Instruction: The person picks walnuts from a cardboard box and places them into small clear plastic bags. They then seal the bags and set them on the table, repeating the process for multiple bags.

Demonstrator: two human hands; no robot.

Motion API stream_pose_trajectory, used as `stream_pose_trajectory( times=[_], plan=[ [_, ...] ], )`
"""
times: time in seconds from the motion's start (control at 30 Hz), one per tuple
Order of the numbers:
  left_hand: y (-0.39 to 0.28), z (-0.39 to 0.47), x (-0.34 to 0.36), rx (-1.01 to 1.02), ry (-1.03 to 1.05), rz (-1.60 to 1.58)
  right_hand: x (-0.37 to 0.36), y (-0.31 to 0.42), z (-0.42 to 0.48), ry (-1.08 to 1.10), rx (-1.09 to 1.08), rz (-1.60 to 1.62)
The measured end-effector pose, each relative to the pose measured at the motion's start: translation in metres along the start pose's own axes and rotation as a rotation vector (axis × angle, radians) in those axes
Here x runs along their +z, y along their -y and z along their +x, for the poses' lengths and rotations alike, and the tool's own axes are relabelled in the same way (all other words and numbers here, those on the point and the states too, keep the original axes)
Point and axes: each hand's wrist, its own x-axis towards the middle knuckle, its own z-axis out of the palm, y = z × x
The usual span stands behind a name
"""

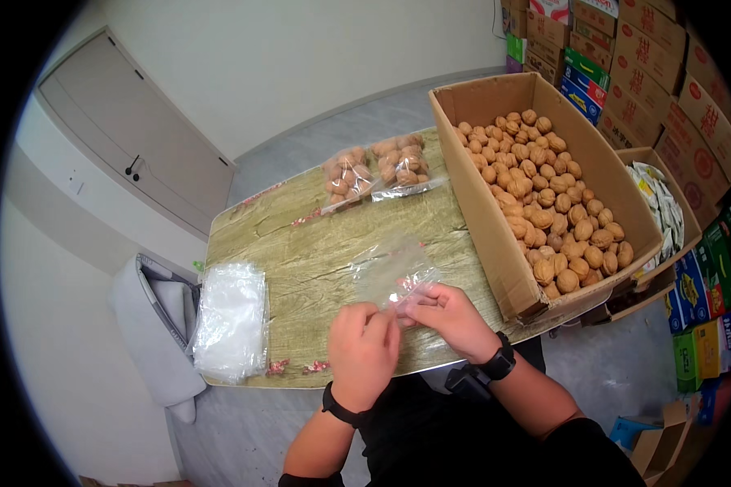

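A clear plastic bag (390,268) with nothing in it lies spread over the table before me, its near edge raised between my hands. My left hand (365,344) pinches that edge with curled fingers. On the other side, my right hand (444,313) grips the same edge between thumb and fingers. To the right stands a large open cardboard box (478,219) of loose walnuts (545,201). Two clear bags filled with walnuts, a left one (347,176) and a right one (402,161), rest at the table's far side. A stack of flat clear bags (230,322) lies at left.
The wood-patterned table (304,268) ends close to my body. Behind the walnut box, a smaller carton (685,237) holds white packets. Stacked cartons (639,79) line the right wall. A grey padded chair (152,335) stands off the table's left edge.
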Motion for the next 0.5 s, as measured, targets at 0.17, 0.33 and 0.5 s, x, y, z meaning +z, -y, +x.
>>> stream_pose_trajectory(
  times=[0.17,0.33,0.5],
  plan=[
    [0.003,-0.001,0.0,-0.108,0.002,-0.148,0.0,0.001,-0.003,-0.002,0.024,-0.077],
    [0.007,-0.004,0.0,-0.387,0.185,-0.473,-0.002,-0.006,-0.002,-0.044,-0.021,-0.142],
    [0.023,-0.016,0.003,-0.607,0.008,-0.704,-0.014,-0.004,-0.001,-0.125,-0.106,-0.119]
  ],
)
